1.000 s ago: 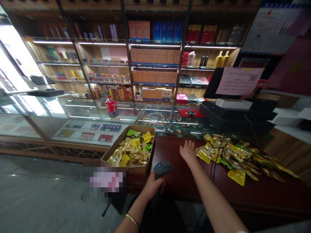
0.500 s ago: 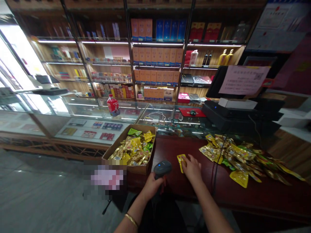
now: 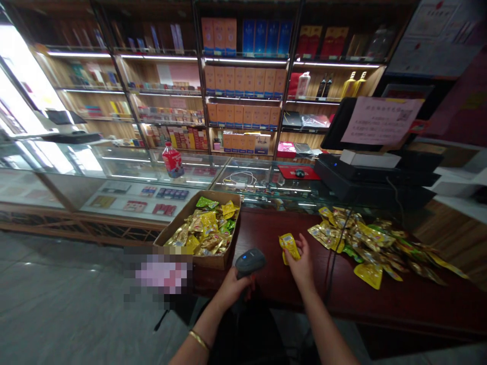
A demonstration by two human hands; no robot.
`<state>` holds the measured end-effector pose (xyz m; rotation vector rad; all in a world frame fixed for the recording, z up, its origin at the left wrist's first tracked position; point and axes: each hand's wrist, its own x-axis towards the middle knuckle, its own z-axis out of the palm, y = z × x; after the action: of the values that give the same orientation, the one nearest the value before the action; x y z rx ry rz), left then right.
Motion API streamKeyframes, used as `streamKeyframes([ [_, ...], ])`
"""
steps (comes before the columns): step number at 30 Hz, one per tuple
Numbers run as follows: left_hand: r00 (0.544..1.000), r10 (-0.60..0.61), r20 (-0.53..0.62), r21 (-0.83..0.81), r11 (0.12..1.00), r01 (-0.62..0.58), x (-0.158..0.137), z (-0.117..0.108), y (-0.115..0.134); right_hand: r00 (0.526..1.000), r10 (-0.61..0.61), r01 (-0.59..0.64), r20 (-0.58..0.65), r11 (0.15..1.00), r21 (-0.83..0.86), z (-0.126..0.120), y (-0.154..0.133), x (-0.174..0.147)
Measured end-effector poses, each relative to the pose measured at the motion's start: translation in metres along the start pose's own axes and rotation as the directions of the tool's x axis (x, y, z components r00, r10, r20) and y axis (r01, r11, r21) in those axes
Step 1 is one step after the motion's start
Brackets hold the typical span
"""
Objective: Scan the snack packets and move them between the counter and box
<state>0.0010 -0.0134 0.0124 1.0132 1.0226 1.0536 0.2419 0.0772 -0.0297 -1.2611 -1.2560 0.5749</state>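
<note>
My left hand (image 3: pixel 235 288) is wrapped round the handle of a dark barcode scanner (image 3: pixel 250 262), which shows a blue light on its top. Between the thumb and fingers of my right hand (image 3: pixel 303 261) is a small yellow snack packet (image 3: pixel 289 247), tilted up a little over the dark red counter (image 3: pixel 262 228). To the left, a cardboard box (image 3: pixel 216 261) holds many gold, yellow and green packets (image 3: pixel 207 225). A loose pile of similar packets (image 3: pixel 365 238) lies on the counter to the right of my right hand.
A thin dark cable (image 3: pixel 335 263) crosses the counter beside my right forearm. Behind are a glass display case (image 3: pixel 201 175), a red bottle (image 3: pixel 172 161), a mouse (image 3: pixel 300 173) on a red mat and a monitor (image 3: pixel 337 124) with a paper notice. Stocked shelves line the wall.
My right hand has turned and picked the yellow packet up off the counter, tilting its face upward. My left hand still holds the scanner. The whole view has shifted slightly.
</note>
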Motion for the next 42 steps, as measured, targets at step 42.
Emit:
streamKeyframes([
  [42, 0.998, 0.0, -0.057, 0.008, 1.0, 0.001, 0.0, 0.005, 0.002, 0.924, 0.073, 0.018, 0.375, 0.972, -0.236, 0.095, -0.12, 0.096],
])
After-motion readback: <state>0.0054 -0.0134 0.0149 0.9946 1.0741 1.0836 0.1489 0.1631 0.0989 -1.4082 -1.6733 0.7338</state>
